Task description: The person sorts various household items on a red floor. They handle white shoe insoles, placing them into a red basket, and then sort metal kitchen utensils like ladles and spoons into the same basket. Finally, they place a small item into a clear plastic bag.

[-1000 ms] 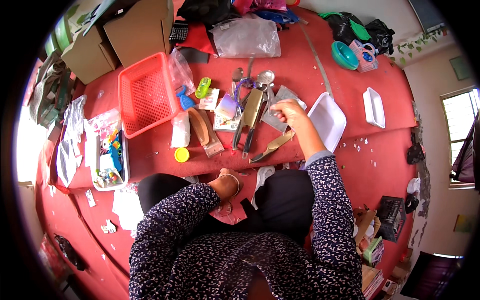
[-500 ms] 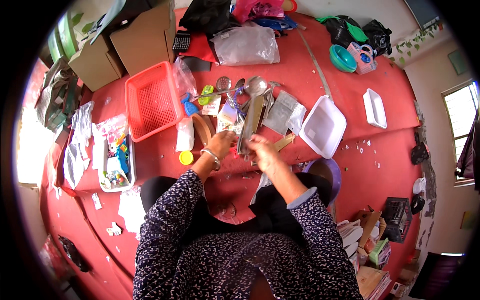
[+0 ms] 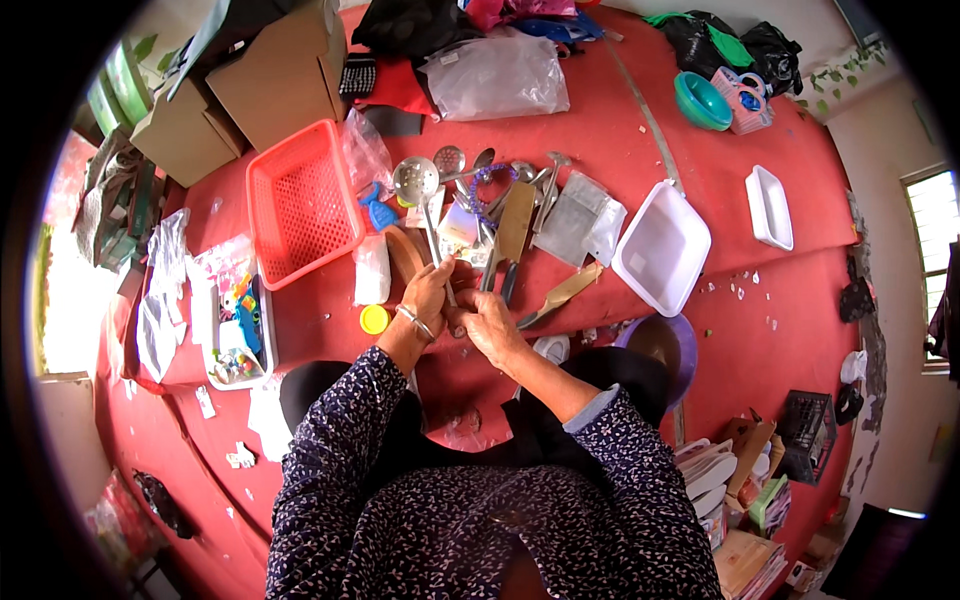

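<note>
My left hand [image 3: 428, 296] and my right hand [image 3: 487, 322] meet close together at the near side of a pile of kitchen tools on the red surface. Both close around the lower end of the thin handle of a metal skimmer ladle [image 3: 415, 181], whose round perforated bowl lies further away. Just beyond my right hand lies a broad cleaver [image 3: 513, 224] with a dark handle. A wooden-handled knife [image 3: 561, 291] rests to its right. Other spoons [image 3: 449, 158] lie at the back of the pile.
A red plastic basket [image 3: 300, 206] stands on the left, with a white bottle [image 3: 372, 270] and a yellow cap [image 3: 374, 318] near it. A white tray [image 3: 660, 246], a purple bowl [image 3: 655, 343], a clear box of small items [image 3: 235, 330] and cardboard boxes [image 3: 270, 80] surround the pile.
My right hand came back from the knives on the right. My left hand moved out from near my body. Both now meet on the ladle handle.
</note>
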`<action>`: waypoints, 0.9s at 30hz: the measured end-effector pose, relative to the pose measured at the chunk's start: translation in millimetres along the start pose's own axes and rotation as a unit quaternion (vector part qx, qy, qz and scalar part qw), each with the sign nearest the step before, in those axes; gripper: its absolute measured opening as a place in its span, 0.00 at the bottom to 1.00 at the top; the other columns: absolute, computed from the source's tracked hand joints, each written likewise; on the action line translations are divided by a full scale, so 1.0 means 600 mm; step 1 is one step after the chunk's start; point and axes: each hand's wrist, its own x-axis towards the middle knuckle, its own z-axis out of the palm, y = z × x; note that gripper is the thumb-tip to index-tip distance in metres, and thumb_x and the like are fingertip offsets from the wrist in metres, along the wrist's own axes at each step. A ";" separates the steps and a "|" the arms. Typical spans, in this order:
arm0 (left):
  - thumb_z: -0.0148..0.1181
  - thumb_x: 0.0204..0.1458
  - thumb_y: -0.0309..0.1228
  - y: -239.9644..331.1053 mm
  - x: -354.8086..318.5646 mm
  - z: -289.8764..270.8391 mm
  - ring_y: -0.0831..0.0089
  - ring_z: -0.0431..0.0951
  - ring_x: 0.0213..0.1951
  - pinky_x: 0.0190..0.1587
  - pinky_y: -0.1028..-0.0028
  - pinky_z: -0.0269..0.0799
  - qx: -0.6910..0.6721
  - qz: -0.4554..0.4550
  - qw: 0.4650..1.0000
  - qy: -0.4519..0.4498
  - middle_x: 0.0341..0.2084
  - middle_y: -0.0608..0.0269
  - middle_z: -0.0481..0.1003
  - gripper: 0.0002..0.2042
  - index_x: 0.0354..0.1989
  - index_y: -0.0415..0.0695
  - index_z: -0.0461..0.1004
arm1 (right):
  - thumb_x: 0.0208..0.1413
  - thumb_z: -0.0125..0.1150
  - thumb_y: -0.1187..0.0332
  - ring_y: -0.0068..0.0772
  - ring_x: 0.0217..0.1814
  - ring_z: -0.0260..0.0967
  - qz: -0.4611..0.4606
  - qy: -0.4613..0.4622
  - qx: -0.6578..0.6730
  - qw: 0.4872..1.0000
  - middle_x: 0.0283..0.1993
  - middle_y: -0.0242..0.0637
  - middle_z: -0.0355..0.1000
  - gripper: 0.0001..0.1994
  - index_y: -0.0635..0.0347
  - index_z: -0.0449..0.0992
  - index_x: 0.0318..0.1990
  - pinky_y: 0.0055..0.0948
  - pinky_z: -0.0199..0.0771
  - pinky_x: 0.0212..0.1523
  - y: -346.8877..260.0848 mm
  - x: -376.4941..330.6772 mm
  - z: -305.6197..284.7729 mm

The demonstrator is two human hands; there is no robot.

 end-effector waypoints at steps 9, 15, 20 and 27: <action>0.40 0.54 0.38 0.046 -0.019 -0.028 0.78 0.63 0.13 0.15 0.79 0.59 0.125 0.120 0.978 0.119 0.12 0.66 0.63 0.14 0.26 0.40 0.65 | 0.52 0.45 0.59 0.21 0.14 0.62 0.143 0.084 0.086 0.982 0.16 0.34 0.66 0.15 0.63 0.69 0.25 0.20 0.58 0.12 0.040 0.017 -0.001; 0.43 0.53 0.37 0.036 -0.026 0.006 0.81 0.57 0.12 0.14 0.82 0.53 0.073 0.060 0.995 0.032 0.12 0.70 0.59 0.11 0.26 0.42 0.63 | 0.41 0.57 0.55 0.47 0.37 0.69 0.093 0.191 -0.400 0.891 0.32 0.51 0.70 0.20 0.66 0.68 0.31 0.40 0.69 0.36 0.170 0.120 -0.068; 0.43 0.53 0.36 0.029 -0.035 0.009 0.81 0.57 0.12 0.14 0.81 0.53 0.071 0.026 0.996 0.047 0.12 0.70 0.58 0.10 0.26 0.42 0.63 | 0.39 0.58 0.53 0.48 0.42 0.67 0.152 0.197 -0.404 0.880 0.38 0.52 0.69 0.23 0.65 0.69 0.36 0.40 0.67 0.42 0.150 0.131 -0.044; 0.44 0.53 0.35 0.019 -0.025 0.009 0.82 0.54 0.11 0.12 0.81 0.51 0.081 -0.006 0.996 0.030 0.10 0.71 0.58 0.10 0.23 0.43 0.63 | 0.40 0.48 0.59 0.51 0.42 0.67 0.112 0.268 -0.328 0.899 0.36 0.55 0.69 0.17 0.66 0.72 0.31 0.42 0.66 0.43 0.109 0.145 -0.056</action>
